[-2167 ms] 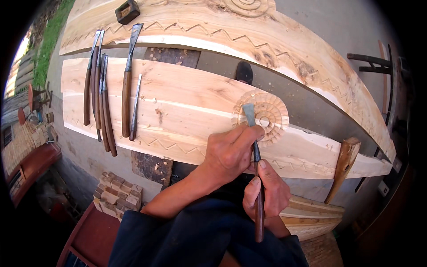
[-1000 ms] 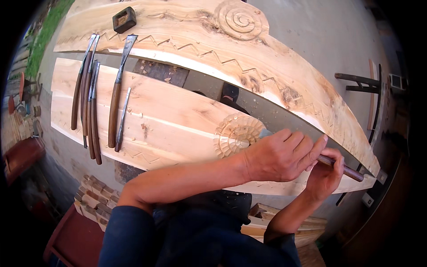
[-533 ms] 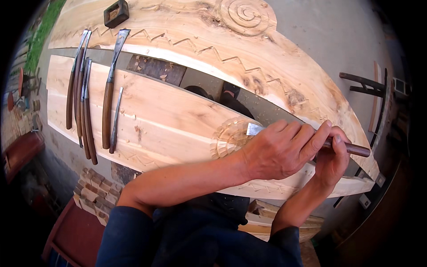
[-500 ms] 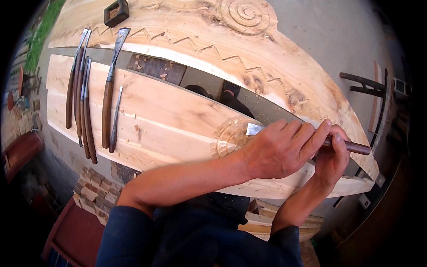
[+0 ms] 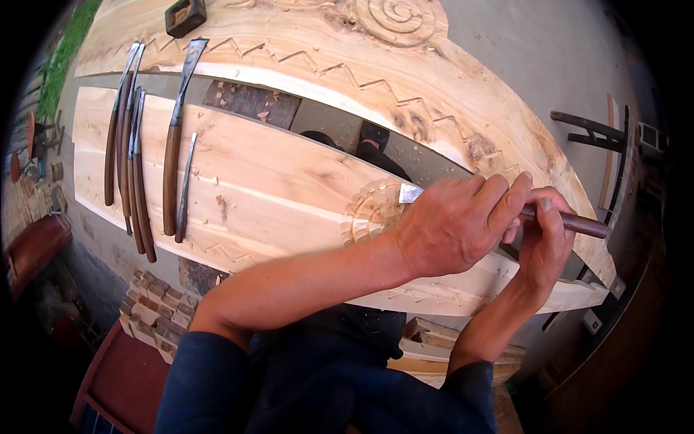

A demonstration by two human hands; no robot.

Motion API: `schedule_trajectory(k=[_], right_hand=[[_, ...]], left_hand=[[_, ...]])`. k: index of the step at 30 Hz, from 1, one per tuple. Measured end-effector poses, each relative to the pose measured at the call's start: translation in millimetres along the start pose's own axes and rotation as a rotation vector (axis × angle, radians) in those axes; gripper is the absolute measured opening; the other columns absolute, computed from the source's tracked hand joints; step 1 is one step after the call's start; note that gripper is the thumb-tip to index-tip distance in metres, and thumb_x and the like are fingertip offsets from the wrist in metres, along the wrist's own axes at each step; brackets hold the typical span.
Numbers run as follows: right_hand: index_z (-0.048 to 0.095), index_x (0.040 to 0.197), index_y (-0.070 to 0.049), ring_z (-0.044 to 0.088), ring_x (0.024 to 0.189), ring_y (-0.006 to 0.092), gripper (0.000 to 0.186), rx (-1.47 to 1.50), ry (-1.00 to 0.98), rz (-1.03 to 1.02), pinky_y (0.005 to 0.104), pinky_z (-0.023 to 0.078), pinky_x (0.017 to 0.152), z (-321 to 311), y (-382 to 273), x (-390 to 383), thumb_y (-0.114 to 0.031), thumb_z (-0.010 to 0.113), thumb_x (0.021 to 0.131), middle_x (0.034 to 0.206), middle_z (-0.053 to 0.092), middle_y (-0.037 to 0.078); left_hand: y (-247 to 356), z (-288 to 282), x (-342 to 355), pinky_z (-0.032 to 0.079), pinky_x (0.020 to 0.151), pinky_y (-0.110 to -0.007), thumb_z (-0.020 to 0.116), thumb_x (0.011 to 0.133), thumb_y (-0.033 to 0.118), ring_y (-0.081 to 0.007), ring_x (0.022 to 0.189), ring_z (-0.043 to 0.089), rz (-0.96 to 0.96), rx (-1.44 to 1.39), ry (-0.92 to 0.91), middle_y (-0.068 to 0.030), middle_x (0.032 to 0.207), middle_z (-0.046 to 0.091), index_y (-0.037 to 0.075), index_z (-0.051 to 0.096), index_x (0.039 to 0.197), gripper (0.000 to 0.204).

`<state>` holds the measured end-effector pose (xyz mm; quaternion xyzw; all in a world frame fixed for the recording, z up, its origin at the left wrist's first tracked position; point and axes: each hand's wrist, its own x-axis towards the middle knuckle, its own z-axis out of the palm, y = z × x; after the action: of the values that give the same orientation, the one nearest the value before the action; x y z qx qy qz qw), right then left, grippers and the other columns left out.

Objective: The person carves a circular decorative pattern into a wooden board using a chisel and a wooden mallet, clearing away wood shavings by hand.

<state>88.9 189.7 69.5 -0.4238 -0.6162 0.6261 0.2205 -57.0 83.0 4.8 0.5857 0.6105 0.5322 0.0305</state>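
Both my hands are closed on one wood chisel [image 5: 410,193]. My left hand [image 5: 454,226] wraps round its front part, and the bright flat blade sticks out past the knuckles. Behind it, my right hand [image 5: 543,235] grips the dark wooden handle, whose end juts out to the right. The blade's edge is at the right side of a round, petal-like carving [image 5: 372,210] cut into the near pale board [image 5: 275,173]. My left hand covers part of that board, and whether the edge touches wood I cannot tell.
Several chisels [image 5: 131,155] lie across the board's left end, with a wide one [image 5: 173,145] and a thin one [image 5: 186,188] beside them. Beyond a gap is a second board [image 5: 303,43] with zigzag and spiral carving, bearing a dark hollow block [image 5: 185,17]. Wood blocks [image 5: 155,311] are stacked lower left.
The boards and tools appear slightly higher in the picture. My right hand and the handle's end sit a little further right, and both hands keep their grip on the chisel.
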Motion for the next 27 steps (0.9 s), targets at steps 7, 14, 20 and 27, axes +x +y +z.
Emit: schedule_trajectory(k=[7, 14, 20, 27], right_hand=[[0.07, 0.099, 0.008, 0.064, 0.059, 0.0217, 0.035, 0.017, -0.081, -0.018, 0.033, 0.053, 0.06, -3.8, 3.9, 7.0, -0.024, 0.059, 0.108, 0.075, 0.071, 0.017], [0.07, 0.1, 0.008, 0.065, 0.06, 0.0214, 0.036, 0.013, -0.147, -0.02, 0.0329, 0.053, 0.061, -7.6, 8.5, 15.3, -0.025, 0.059, 0.108, 0.074, 0.07, 0.016], [0.07, 0.1, 0.007, 0.066, 0.061, 0.0215, 0.035, 0.018, -0.153, -0.012, 0.033, 0.054, 0.062, -10.5, 12.9, 18.6, -0.025, 0.059, 0.108, 0.075, 0.071, 0.016], [0.07, 0.099, 0.008, 0.066, 0.061, 0.0217, 0.035, 0.053, -0.127, -0.069, 0.0334, 0.053, 0.062, -9.0, 8.0, 12.1, -0.024, 0.06, 0.107, 0.077, 0.072, 0.017]], left_hand=[[0.6, -1.3, 0.9, 0.05, 0.054, -0.032, 0.073, 0.089, 0.011, -0.0187, 0.066, 0.063, -0.04, -0.012, 0.002, -0.0075, 0.087, 0.058, -0.006, 0.064, 0.14, 0.055], [1.2, 0.5, 0.0, 0.05, 0.053, -0.033, 0.075, 0.086, 0.009, -0.0187, 0.065, 0.064, -0.071, 0.0, 0.026, -0.0077, 0.088, 0.057, -0.006, 0.065, 0.138, 0.055], [0.6, 2.7, -0.3, 0.051, 0.054, -0.033, 0.075, 0.086, 0.009, -0.0192, 0.066, 0.064, -0.088, -0.005, 0.033, -0.0079, 0.089, 0.058, -0.005, 0.065, 0.137, 0.054], [0.0, -1.9, 1.1, 0.051, 0.054, -0.032, 0.076, 0.087, 0.012, -0.0191, 0.067, 0.065, -0.03, -0.015, 0.037, -0.007, 0.087, 0.058, -0.005, 0.065, 0.14, 0.057]])
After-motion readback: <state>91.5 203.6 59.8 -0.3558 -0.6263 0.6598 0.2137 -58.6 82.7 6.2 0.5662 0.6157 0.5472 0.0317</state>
